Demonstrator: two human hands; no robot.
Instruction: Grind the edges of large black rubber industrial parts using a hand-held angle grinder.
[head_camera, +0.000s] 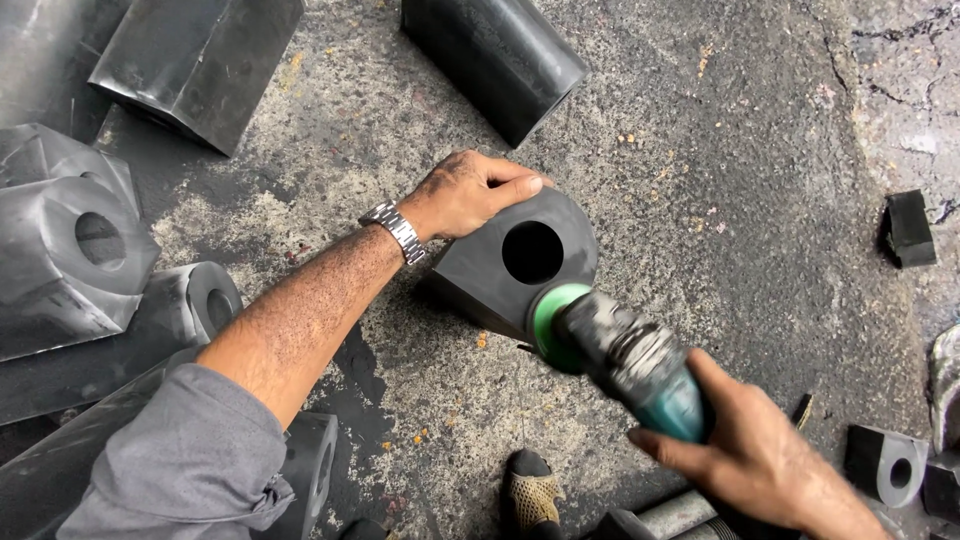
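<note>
A black rubber block (500, 275) with a round hole through its end face lies on the dusty concrete floor. My left hand (470, 192) rests on its top edge, fingers curled over it, a metal watch on the wrist. My right hand (745, 455) grips the teal body of an angle grinder (620, 350). The grinder's green-backed disc sits against the lower right edge of the block's end face, just below the hole.
Several similar black blocks with holes lie at the left (80, 250). Two long black blocks sit at the top (200, 60) (495, 55). Small black pieces lie at the right (908, 230) (885, 462). A sandalled foot (530, 490) shows at the bottom.
</note>
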